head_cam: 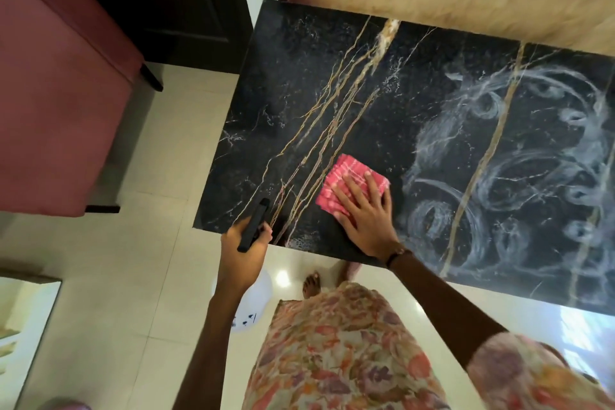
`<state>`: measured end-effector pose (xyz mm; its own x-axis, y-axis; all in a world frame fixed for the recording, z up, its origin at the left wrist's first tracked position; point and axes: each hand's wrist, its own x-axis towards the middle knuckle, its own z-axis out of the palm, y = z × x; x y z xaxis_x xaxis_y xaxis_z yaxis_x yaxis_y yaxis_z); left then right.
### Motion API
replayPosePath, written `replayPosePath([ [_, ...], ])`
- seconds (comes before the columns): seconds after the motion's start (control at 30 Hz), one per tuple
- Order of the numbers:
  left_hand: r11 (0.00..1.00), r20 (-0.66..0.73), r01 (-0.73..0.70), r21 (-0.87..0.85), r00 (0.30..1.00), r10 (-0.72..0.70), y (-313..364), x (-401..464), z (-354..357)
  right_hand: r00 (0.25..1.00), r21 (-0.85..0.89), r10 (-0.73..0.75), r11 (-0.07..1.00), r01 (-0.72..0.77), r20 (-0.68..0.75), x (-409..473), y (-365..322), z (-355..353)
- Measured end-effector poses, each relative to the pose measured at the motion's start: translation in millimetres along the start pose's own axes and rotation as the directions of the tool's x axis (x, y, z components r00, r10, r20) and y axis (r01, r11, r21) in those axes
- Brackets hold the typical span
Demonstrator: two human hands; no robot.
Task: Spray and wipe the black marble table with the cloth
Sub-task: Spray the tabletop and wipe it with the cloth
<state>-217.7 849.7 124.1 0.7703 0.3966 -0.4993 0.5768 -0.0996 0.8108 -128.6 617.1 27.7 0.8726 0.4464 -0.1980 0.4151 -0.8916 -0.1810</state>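
The black marble table (332,83), gold-veined, fills the upper right of the view; its near-left corner sits just in front of the person. A folded pink cloth (349,185) is pressed flat on the top nr the front edge, roughly mid-way between the bare left part and the smeared right part. The right hand (364,210) is laid open over the cloth, fingers spread, palm down; nothing is gripped, the cloth is only held under pressure. White swirled residue (519,176) is seen across the right half of the top, apparently spray/foam not yet wiped off. The left part looks dark and dull, w/ no streaks.

The left hand (244,243) is closed round the black trigger head of a spray bottle (248,303), held just off the table's front-left corner; the white body hangs below over the tiled floor (133,276).

Step judged: wiping, spraying paused. Next move prob. calls for the cloth to be swept rightward thru the swirls w/ steady pressure, bottle kept clear of the edge.
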Motion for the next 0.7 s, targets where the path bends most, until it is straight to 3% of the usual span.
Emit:
replayPosePath([
  [0.17, 0.999, 0.01, -0.03, 0.029, 1.0, 0.029, -0.4, -8.5, 2.3, 0.967, -0.033, -0.25, 0.967, 0.252, 0.05, -3.5, -60.0, 16.9],
  [0.3, 0.999, 0.036, -0.026, 0.027, 0.999, 0.025, 2.6, -9.1, 13.3, 0.944, -0.081, -0.327, 0.941, 0.33, 0.047, -67.9, -9.1, 20.2],
  [0.47, 0.998, 0.07, -0.029, 0.062, 0.997, 0.025, 11.0, -13.1, 37.2, 0.982, -0.159, -0.18, 0.969, 0.187, 0.052, -94.0, 92.9, -4.5],
  [0.6, 0.996, 0.079, -0.034, 0.081, 0.997, 0.028, 19.1, -19.5, 61.6, 0.999, -0.029, 0.035, 0.999, -0.034, 0.032, -46.2, 76.4, -8.4],
  [0.7, 0.993, 0.088, -0.051, 0.104, 0.995, 0.041, 23.4, -24.1, 82.7, 0.997, 0.002, -0.071, 0.997, 0.071, 0.023, -43.6, 50.3, -0.3],
])
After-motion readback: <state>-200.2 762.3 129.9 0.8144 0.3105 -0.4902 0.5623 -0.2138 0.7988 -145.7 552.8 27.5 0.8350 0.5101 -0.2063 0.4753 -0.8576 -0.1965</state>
